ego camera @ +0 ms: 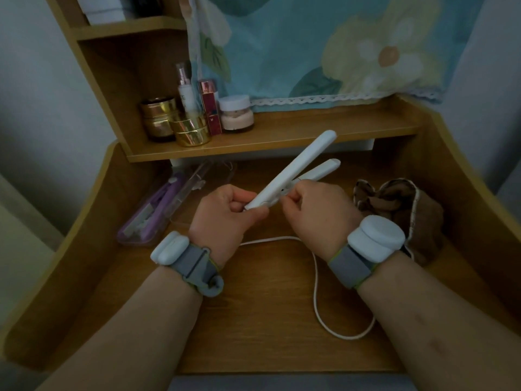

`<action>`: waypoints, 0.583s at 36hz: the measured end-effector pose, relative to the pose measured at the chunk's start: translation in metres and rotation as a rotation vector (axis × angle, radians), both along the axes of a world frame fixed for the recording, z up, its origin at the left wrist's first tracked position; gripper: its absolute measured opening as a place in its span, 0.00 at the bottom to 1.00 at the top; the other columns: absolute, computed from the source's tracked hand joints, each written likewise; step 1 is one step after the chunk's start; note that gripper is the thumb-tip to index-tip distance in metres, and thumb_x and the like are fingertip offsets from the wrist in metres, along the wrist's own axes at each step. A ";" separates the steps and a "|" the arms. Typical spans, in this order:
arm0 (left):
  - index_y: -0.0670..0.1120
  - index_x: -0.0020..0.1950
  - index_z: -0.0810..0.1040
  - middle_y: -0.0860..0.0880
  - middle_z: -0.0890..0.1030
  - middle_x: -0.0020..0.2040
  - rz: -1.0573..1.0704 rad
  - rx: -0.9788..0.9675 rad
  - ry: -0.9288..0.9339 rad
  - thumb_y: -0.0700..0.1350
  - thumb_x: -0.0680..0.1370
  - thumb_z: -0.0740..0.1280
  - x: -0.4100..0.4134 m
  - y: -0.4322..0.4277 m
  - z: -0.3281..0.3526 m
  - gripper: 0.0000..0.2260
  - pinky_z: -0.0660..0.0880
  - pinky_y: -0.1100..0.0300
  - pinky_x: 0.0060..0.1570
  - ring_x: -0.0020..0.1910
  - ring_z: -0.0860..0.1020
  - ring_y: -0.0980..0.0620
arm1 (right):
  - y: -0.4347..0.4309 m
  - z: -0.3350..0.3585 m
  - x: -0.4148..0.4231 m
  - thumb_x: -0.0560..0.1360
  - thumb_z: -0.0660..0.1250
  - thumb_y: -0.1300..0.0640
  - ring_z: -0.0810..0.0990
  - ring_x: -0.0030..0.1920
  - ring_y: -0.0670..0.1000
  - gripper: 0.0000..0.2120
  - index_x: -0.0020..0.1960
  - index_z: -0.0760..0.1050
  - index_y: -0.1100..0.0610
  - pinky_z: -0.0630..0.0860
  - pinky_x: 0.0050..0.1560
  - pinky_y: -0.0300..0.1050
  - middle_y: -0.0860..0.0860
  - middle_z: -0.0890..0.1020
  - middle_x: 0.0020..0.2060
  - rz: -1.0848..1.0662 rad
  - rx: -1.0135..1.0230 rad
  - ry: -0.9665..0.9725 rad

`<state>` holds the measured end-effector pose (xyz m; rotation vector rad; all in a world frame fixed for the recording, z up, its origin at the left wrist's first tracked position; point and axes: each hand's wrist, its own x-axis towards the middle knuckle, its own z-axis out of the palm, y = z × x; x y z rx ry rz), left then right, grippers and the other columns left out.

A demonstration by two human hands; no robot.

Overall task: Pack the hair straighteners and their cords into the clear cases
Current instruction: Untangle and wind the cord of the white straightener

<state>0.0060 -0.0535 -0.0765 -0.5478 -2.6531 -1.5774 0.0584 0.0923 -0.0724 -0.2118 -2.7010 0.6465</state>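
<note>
The left hand (225, 213) grips the slim white plastic hair straightener (296, 167) by its hinge end above the wooden surface (253, 320) — plates splayed — while the right hand (318, 210) pinches its base, probably freeing the white cord (317, 292).

White straightener (293, 170), purple straightener (158, 210), brown cloth (394, 204).

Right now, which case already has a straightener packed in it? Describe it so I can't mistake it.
Start at the wooden desk and look to its left side, below the shelf of cosmetic jars. A long clear case lies there at a slant, beside the left hand. It alone holds a purple straightener; the white straightener is in both hands.
</note>
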 end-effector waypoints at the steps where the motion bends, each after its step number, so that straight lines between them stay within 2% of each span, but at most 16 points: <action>1: 0.53 0.47 0.76 0.53 0.84 0.40 0.008 -0.003 0.001 0.46 0.71 0.73 -0.001 0.000 0.000 0.08 0.79 0.64 0.40 0.36 0.82 0.61 | 0.000 0.000 0.000 0.80 0.57 0.49 0.73 0.36 0.45 0.09 0.45 0.72 0.51 0.69 0.38 0.40 0.47 0.75 0.35 0.002 0.002 -0.002; 7: 0.50 0.47 0.77 0.51 0.84 0.40 0.028 0.062 -0.062 0.43 0.71 0.74 -0.003 -0.002 0.001 0.09 0.81 0.57 0.44 0.37 0.83 0.57 | 0.002 0.000 0.001 0.79 0.58 0.49 0.70 0.33 0.44 0.10 0.41 0.70 0.50 0.64 0.31 0.37 0.46 0.73 0.33 -0.007 0.021 0.001; 12: 0.49 0.49 0.77 0.52 0.84 0.41 0.034 0.042 -0.050 0.45 0.71 0.74 -0.003 -0.003 0.001 0.09 0.81 0.60 0.43 0.37 0.83 0.58 | 0.002 -0.001 0.000 0.79 0.59 0.49 0.71 0.34 0.44 0.10 0.40 0.69 0.49 0.65 0.32 0.38 0.46 0.73 0.33 0.010 0.006 0.022; 15: 0.49 0.48 0.77 0.51 0.84 0.40 0.050 0.049 -0.025 0.44 0.71 0.74 -0.003 -0.003 0.002 0.09 0.80 0.64 0.39 0.35 0.82 0.59 | 0.003 -0.002 0.000 0.79 0.59 0.48 0.72 0.33 0.43 0.08 0.42 0.70 0.48 0.65 0.31 0.36 0.46 0.73 0.33 0.014 -0.012 0.042; 21: 0.54 0.46 0.77 0.54 0.83 0.40 0.030 -0.032 0.031 0.47 0.70 0.75 0.001 -0.002 -0.001 0.09 0.79 0.62 0.40 0.37 0.81 0.59 | 0.001 -0.001 0.000 0.79 0.58 0.49 0.72 0.33 0.44 0.09 0.44 0.71 0.50 0.65 0.31 0.38 0.47 0.74 0.34 0.006 -0.021 0.009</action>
